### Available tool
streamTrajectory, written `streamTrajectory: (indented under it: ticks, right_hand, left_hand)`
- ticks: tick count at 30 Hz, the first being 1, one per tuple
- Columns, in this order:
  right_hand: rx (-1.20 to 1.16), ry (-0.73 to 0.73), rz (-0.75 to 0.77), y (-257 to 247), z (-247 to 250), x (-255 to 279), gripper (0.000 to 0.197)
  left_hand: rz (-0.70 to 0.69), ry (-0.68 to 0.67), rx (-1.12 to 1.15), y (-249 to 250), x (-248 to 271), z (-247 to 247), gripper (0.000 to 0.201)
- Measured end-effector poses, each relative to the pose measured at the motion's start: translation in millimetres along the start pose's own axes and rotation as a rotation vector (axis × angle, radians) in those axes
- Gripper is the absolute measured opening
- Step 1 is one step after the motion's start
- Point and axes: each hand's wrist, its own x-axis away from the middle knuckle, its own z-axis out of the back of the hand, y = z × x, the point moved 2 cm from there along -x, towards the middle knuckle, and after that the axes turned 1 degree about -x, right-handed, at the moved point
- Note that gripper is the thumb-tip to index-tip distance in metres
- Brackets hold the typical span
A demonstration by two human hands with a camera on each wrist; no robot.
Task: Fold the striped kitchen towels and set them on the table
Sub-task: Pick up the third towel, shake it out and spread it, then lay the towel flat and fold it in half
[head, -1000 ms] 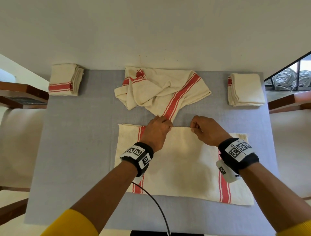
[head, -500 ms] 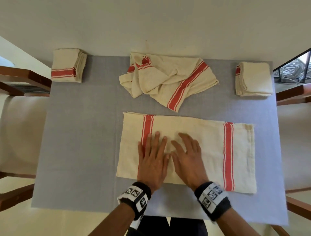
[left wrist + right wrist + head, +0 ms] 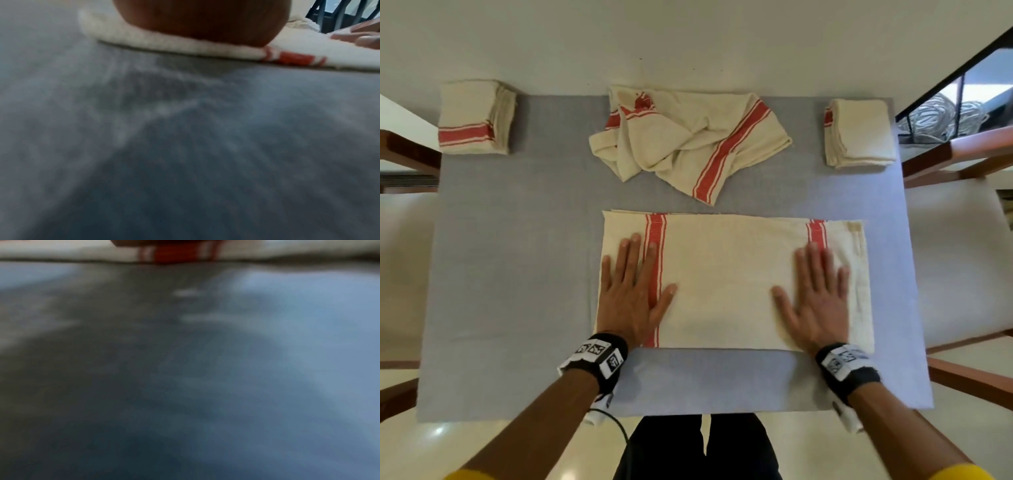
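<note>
A cream towel with red stripes [image 3: 726, 274] lies folded in half on the grey table [image 3: 517, 274], its fold nearest me. My left hand [image 3: 635, 291] presses flat on its left end over the red stripe. My right hand [image 3: 816, 294] presses flat near the right stripe. All fingers are straight and spread. A crumpled striped towel [image 3: 688, 140] lies behind it. In the left wrist view the heel of the left hand [image 3: 205, 19] rests on the towel's edge [image 3: 164, 43]. The right wrist view is blurred and shows the towel's edge [image 3: 61, 251] and grey cloth.
A folded striped towel [image 3: 474, 118] sits at the table's back left corner and another folded towel [image 3: 859, 132] at the back right. Wooden chair arms [image 3: 955, 154] flank both sides of the table. A white wall stands behind the table.
My hands let go of the towel's far edge, came down flat at the towel's middle, then slid apart to its two ends. The towel now lies smoother.
</note>
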Motion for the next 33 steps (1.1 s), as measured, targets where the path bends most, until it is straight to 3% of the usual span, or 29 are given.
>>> streamTrajectory:
  ticks: [3, 6, 8, 11, 13, 16, 19, 24, 29, 33]
  right_hand:
    - [0.017, -0.040, -0.088, 47.4, 8.5, -5.1, 0.087]
    - [0.021, -0.078, -0.139, 60.4, 13.8, -10.7, 0.086]
    - [0.002, -0.043, -0.161, 36.3, 16.4, -17.6, 0.080]
    - [-0.095, 0.013, -0.042, -38.5, 14.2, -26.2, 0.076]
    - [-0.112, -0.049, 0.091, -91.8, 0.9, -28.9, 0.073]
    - [-0.126, -0.104, 0.201, -126.6, -16.4, -36.8, 0.066]
    - [-0.072, -0.081, 0.208, -107.8, -17.9, -52.5, 0.072]
    - [-0.043, -0.024, -0.035, -34.2, -2.1, -54.6, 0.081]
    - [-0.031, -0.037, -0.104, 50.2, 11.2, -37.5, 0.081]
    - [-0.039, 0.004, -0.114, 46.8, 14.6, -24.4, 0.078]
  left_hand:
    - [0.006, 0.008, -0.004, -15.8, -9.3, 2.4, 0.085]
    - [0.079, 0.030, 0.000, -15.2, -17.9, 3.4, 0.081]
    - [0.088, 0.053, 0.028, 0.3, -22.7, 5.3, 0.077]
    - [-0.071, 0.055, 0.048, 39.4, -28.1, 3.0, 0.071]
    - [-0.174, 0.039, 0.034, 60.3, -31.6, -3.7, 0.067]
    - [-0.169, 0.020, -0.023, 65.1, -43.0, -9.9, 0.063]
    - [-0.178, 0.032, -0.012, 45.9, -54.7, -4.4, 0.068]
    - [-0.079, 0.014, 0.002, 9.4, -46.9, 2.3, 0.074]
    - [-0.009, 0.014, 0.003, -23.0, -47.7, 8.5, 0.076]
    - [0.031, 0.056, 0.009, -16.1, -40.8, 12.8, 0.075]
